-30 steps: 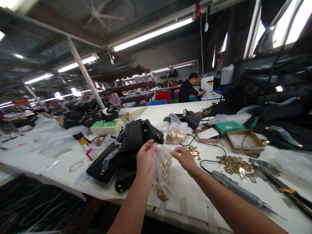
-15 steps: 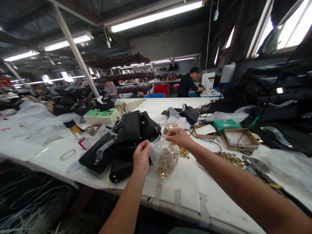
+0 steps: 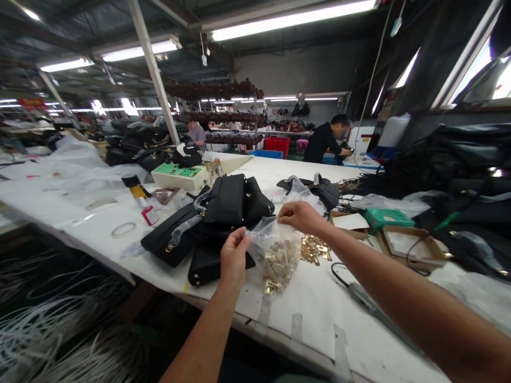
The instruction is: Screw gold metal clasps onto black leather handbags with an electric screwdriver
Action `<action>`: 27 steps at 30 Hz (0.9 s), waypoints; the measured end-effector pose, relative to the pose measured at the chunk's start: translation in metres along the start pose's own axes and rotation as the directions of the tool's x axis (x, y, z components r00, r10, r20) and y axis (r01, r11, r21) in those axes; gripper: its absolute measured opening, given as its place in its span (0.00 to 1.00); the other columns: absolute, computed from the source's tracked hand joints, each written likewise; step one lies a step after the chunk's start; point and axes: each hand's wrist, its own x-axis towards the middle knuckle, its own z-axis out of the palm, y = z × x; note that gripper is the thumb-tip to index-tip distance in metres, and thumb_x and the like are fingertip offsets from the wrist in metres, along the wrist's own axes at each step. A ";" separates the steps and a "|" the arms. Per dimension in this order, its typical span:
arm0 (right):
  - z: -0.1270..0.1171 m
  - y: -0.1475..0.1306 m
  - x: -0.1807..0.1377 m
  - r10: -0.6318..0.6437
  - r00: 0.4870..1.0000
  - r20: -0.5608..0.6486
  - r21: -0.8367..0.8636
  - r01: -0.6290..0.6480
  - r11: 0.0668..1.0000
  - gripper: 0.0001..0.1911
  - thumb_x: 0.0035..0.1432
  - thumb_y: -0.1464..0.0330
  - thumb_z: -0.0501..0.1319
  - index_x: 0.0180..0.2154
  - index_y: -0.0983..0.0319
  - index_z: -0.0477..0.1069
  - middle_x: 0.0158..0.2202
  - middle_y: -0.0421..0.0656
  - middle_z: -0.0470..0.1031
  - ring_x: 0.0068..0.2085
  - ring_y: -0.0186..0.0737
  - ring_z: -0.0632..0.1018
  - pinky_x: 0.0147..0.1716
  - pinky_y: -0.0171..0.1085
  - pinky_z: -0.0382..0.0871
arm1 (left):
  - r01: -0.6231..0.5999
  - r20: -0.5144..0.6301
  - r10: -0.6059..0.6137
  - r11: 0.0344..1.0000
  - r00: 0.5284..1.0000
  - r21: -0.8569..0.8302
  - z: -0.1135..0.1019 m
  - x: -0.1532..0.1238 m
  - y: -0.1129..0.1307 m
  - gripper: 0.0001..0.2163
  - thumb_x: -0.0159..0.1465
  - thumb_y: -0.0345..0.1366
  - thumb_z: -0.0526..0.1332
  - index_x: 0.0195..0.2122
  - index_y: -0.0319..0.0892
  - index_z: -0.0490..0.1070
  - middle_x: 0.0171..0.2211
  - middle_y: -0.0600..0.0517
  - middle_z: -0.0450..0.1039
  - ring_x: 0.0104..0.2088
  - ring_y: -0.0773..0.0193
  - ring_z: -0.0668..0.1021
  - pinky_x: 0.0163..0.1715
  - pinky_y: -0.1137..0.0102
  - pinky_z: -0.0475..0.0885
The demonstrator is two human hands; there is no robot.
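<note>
Since a second ago your right hand has risen from beside the bag to its mouth, and the clear plastic bag is now stretched wider between both hands. Your left hand pinches the bag's near edge with fingers closed on the film; your right hand is closed on the far edge. The bag holds a clump of gold metal fittings sagging at its bottom, low over the white table; you cannot tell whether it touches the cloth. Just behind your left hand lies a heap of black handbags. Loose fittings sit on the table just right of the bag. Farther back stands a green-topped control box
</note>
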 end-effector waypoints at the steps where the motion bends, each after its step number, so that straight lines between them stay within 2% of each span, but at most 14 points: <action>1: 0.000 0.004 -0.001 0.002 1.000 -0.013 0.058 -0.001 0.998 0.05 0.54 0.67 0.67 0.34 0.60 0.80 0.29 0.39 0.79 0.31 0.37 0.77 0.32 0.34 0.68 | 0.000 -0.003 0.000 1.000 1.000 -0.002 -0.001 0.000 -0.001 0.21 0.49 0.38 0.75 0.44 0.40 0.78 0.37 0.52 0.77 0.36 0.67 0.77 0.41 0.70 0.72; 4: 0.002 0.018 -0.012 0.089 0.985 -0.147 0.190 -0.060 0.980 0.18 0.55 0.61 0.69 0.46 0.61 0.79 0.42 0.45 0.82 0.43 0.43 0.80 0.45 0.40 0.73 | 0.008 -0.018 -0.008 1.000 1.000 -0.017 -0.003 0.001 0.000 0.20 0.49 0.39 0.76 0.43 0.41 0.78 0.36 0.53 0.77 0.35 0.68 0.77 0.39 0.71 0.72; 7: 0.013 0.035 -0.040 0.221 0.946 -0.235 0.278 -0.153 0.948 0.25 0.60 0.52 0.64 0.54 0.59 0.76 0.54 0.50 0.78 0.52 0.49 0.78 0.54 0.48 0.71 | 0.026 -0.039 -0.027 0.999 0.999 -0.039 -0.006 0.002 0.001 0.21 0.47 0.39 0.76 0.41 0.41 0.77 0.34 0.53 0.76 0.33 0.68 0.77 0.37 0.71 0.72; 9: 0.031 0.048 -0.063 0.182 0.961 -0.211 0.281 -0.119 0.952 0.29 0.59 0.51 0.65 0.57 0.58 0.73 0.58 0.50 0.74 0.55 0.50 0.77 0.54 0.48 0.71 | 0.035 -0.049 -0.037 0.998 0.998 -0.050 -0.007 0.003 0.001 0.21 0.47 0.40 0.77 0.41 0.40 0.77 0.33 0.53 0.76 0.32 0.68 0.77 0.37 0.71 0.72; 11: 0.054 0.058 -0.084 0.071 0.981 -0.183 0.181 -0.038 0.983 0.32 0.54 0.53 0.70 0.58 0.57 0.72 0.59 0.49 0.72 0.57 0.51 0.75 0.55 0.48 0.71 | 0.039 -0.052 -0.042 0.998 0.998 -0.058 -0.007 0.004 0.000 0.21 0.47 0.40 0.77 0.40 0.40 0.77 0.34 0.53 0.77 0.33 0.68 0.78 0.37 0.71 0.73; 13: 0.078 0.066 -0.098 0.023 0.976 -0.216 0.043 -0.014 0.999 0.29 0.52 0.57 0.72 0.55 0.56 0.74 0.56 0.49 0.73 0.56 0.51 0.74 0.55 0.48 0.69 | 0.041 -0.052 -0.044 0.997 0.998 -0.061 -0.006 0.004 -0.001 0.20 0.47 0.40 0.77 0.40 0.40 0.77 0.34 0.53 0.77 0.34 0.68 0.78 0.38 0.71 0.73; 15: 0.096 0.069 -0.103 0.021 0.959 -0.282 -0.071 -0.042 0.997 0.19 0.55 0.60 0.70 0.48 0.56 0.78 0.50 0.48 0.76 0.52 0.51 0.75 0.54 0.48 0.68 | 0.042 -0.050 -0.045 0.997 0.998 -0.060 -0.005 0.005 -0.001 0.20 0.47 0.40 0.77 0.39 0.40 0.77 0.34 0.53 0.77 0.34 0.67 0.78 0.38 0.71 0.73; 17: 0.105 0.070 -0.103 0.023 0.953 -0.303 -0.138 -0.067 0.988 0.09 0.59 0.61 0.67 0.40 0.56 0.79 0.44 0.47 0.78 0.48 0.50 0.76 0.51 0.46 0.68 | 0.042 -0.047 -0.045 0.998 0.998 -0.056 -0.004 0.004 0.000 0.19 0.47 0.40 0.77 0.39 0.40 0.77 0.34 0.53 0.77 0.34 0.67 0.78 0.38 0.71 0.73; 18: 0.106 0.069 -0.102 0.025 0.956 -0.293 -0.148 -0.071 0.986 0.07 0.60 0.61 0.65 0.35 0.57 0.79 0.41 0.47 0.78 0.46 0.49 0.76 0.49 0.45 0.68 | 0.041 -0.045 -0.044 0.998 0.998 -0.055 -0.005 0.004 0.000 0.19 0.47 0.40 0.77 0.39 0.40 0.77 0.34 0.53 0.77 0.34 0.67 0.78 0.38 0.71 0.73; 20: 0.104 0.067 -0.098 0.065 0.964 -0.256 -0.098 -0.093 0.991 0.11 0.63 0.60 0.62 0.30 0.57 0.77 0.35 0.45 0.79 0.41 0.47 0.77 0.45 0.43 0.69 | 0.040 -0.045 -0.042 0.998 0.998 -0.051 -0.005 0.003 0.001 0.19 0.47 0.40 0.77 0.39 0.40 0.77 0.34 0.53 0.77 0.34 0.67 0.78 0.39 0.70 0.73; 22: 0.096 0.064 -0.092 0.192 0.960 -0.203 0.047 -0.187 0.981 0.13 0.62 0.60 0.61 0.28 0.58 0.76 0.31 0.43 0.79 0.37 0.45 0.78 0.40 0.41 0.69 | 0.040 -0.049 -0.042 0.998 0.998 -0.046 -0.006 0.002 0.002 0.20 0.47 0.40 0.77 0.39 0.40 0.77 0.34 0.53 0.77 0.34 0.67 0.78 0.39 0.70 0.73; 25: 0.079 0.062 -0.076 0.398 0.913 -0.090 0.256 -0.365 0.895 0.13 0.61 0.60 0.61 0.28 0.60 0.74 0.27 0.42 0.79 0.30 0.42 0.79 0.32 0.37 0.70 | 0.039 -0.053 -0.041 0.999 0.998 -0.033 -0.005 0.002 0.003 0.20 0.48 0.40 0.77 0.39 0.40 0.77 0.34 0.53 0.77 0.34 0.67 0.77 0.38 0.71 0.72; 27: 0.065 0.061 -0.061 0.452 0.891 -0.050 0.314 -0.415 0.854 0.12 0.60 0.60 0.61 0.29 0.61 0.73 0.26 0.42 0.80 0.27 0.41 0.80 0.26 0.35 0.70 | 0.037 -0.054 -0.038 0.999 0.998 -0.018 -0.003 0.003 0.004 0.20 0.47 0.40 0.77 0.39 0.39 0.77 0.34 0.53 0.77 0.34 0.67 0.77 0.38 0.71 0.72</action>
